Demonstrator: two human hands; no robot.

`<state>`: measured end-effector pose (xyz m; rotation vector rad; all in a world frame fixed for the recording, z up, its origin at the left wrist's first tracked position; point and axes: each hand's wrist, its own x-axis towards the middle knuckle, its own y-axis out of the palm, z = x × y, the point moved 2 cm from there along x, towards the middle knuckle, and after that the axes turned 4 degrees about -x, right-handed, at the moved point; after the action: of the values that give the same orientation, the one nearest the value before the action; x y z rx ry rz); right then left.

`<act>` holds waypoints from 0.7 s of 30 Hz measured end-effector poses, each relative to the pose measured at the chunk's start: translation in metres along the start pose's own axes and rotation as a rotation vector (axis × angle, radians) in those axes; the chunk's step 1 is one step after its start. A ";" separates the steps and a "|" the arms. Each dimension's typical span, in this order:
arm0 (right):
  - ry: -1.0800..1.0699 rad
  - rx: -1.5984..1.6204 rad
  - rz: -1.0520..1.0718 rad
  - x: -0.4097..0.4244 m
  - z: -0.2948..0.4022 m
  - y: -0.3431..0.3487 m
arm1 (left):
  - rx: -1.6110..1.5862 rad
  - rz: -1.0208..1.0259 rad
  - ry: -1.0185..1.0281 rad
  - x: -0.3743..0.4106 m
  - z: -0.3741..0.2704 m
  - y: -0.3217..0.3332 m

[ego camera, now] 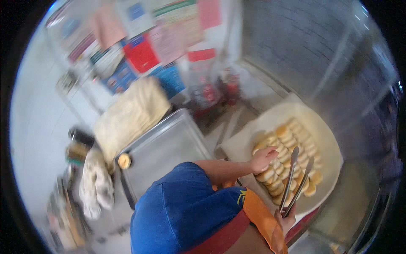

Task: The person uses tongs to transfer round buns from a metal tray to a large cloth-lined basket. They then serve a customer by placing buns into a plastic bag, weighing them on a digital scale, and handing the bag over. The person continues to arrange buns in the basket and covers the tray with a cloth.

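Observation:
My right hand (287, 217) grips the lower end of metal tongs (293, 184). The two arms of the tongs stand apart, and their tips reach over rows of small golden-topped pastries (282, 165). At the left side of these rows is my left hand (265, 158), with nothing visible in it; whether it touches the pastries is unclear. The pastries lie close together, many on edge, in a large round paper-lined container (328, 165). Blue sleeve and orange apron (261, 216) fill the lower middle of the view.
A metal baking tray (165, 143) lies to the left, with one small round item (124, 161) at its corner. Behind it is a cloth-covered block (133, 111). White cloths (95, 184) and jars (81, 136) are farther left. Bottles (230, 85) stand near the papered wall.

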<state>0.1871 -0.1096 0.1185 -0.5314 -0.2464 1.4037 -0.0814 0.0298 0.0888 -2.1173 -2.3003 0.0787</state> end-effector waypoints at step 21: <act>-0.718 -0.657 0.142 -0.009 0.122 0.209 | 0.031 -2.928 -0.476 -0.731 0.024 -0.460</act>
<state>-0.0528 -0.0780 0.1220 -0.5584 -1.2986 1.6050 -0.4794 -0.7366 0.1039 2.2215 -2.4289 0.3694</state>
